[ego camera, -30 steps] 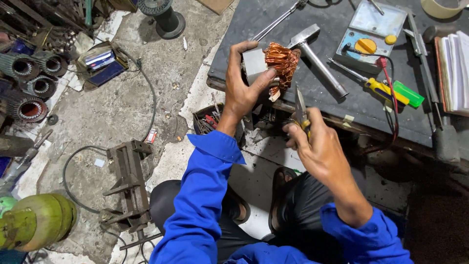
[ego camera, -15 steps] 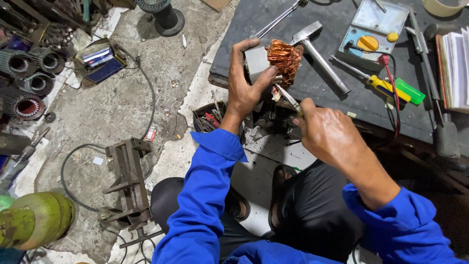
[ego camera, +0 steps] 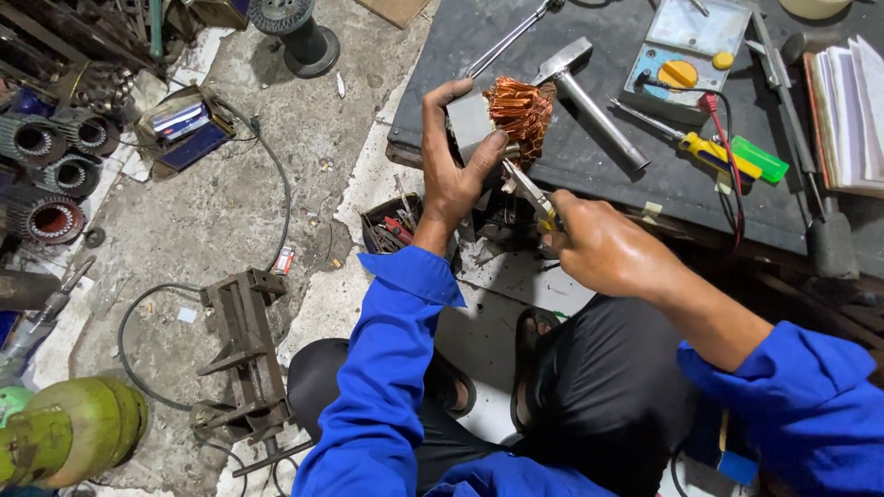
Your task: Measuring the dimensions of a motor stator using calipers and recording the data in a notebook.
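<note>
A person in a bright blue long-sleeved work shirt and black trousers sits low, seen from above, knees filling the bottom of the view.

The right hand (ego camera: 603, 250) is closed in a fist around a pair of thin metal pliers (ego camera: 527, 190) with yellow grips, their narrow tips pointing up and left into the copper.

The left hand (ego camera: 456, 175) is raised just in front of a dark workbench (ego camera: 599, 175), fingers and thumb wrapped firmly round the grey steel body of a motor armature (ego camera: 502, 118). Its right end is a bristling crown of bare copper winding, bright orange and wiry. The piece looks dense and heavy for its size. The steel core is hard and smooth, the safe place to grip; the copper strands look thin and easily bent or nicked, so they are best left untouched by the fingers.

On the bench beyond lie a steel hammer (ego camera: 589, 92), a yellow-handled screwdriver (ego camera: 691, 143), a long chrome wrench (ego camera: 506, 37) and a pale blue multimeter (ego camera: 686, 51) with a red lead.

To the left, on the stained concrete floor, stand a rusty iron vise (ego camera: 241, 354), a green gas cylinder (ego camera: 64, 433), a black cable and several ribbed motor housings (ego camera: 46, 175).
</note>
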